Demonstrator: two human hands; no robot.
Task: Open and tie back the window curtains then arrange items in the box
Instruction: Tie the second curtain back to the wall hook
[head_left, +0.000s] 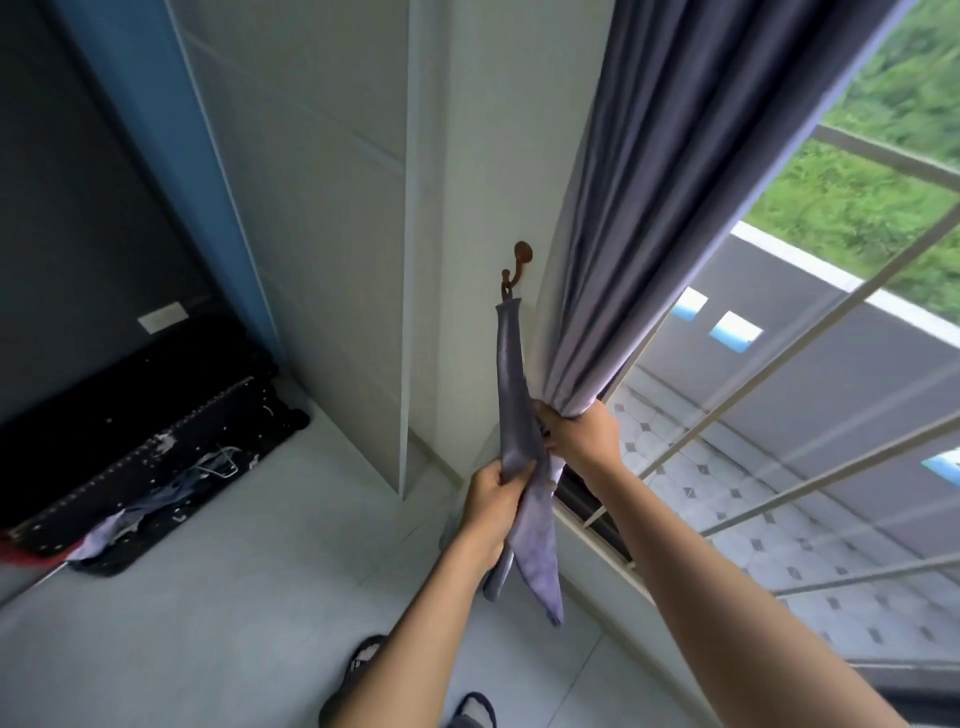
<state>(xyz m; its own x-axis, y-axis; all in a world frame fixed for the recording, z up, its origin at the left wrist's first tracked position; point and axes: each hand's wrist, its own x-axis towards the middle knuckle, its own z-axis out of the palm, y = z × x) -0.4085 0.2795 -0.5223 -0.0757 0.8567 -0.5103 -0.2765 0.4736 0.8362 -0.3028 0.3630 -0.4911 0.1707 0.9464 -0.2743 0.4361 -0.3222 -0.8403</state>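
— Gripping the tieback (514, 410), our left hand (493, 493) curls its fingers round the grey strip low down, while our right hand (582, 436) clutches the gathered edge of the curtain (649, 208) just beside it. Do we agree on that?

— We do. Both fists are closed on cloth, and they sit close together, near the corner where the wall meets the window.

— Where does the tieback run?

— Its top end hangs from the brown hook (514, 270) on the white wall (467, 156), and it drops almost straight down to our left hand, with the loose tail dangling below the fist toward the floor (234, 597).

— And the curtain?

— We see it bunched to the left side of the window, falling from the upper right down into our right hand. To its right, the window bars (779, 405) show bare, with a tiled ledge and greenery beyond.

— Anything else near us?

— On the far left, a black suitcase (145, 426) lies open on the floor, with some cloth spilling from it. Our sandalled feet (363, 670) show at the bottom edge.
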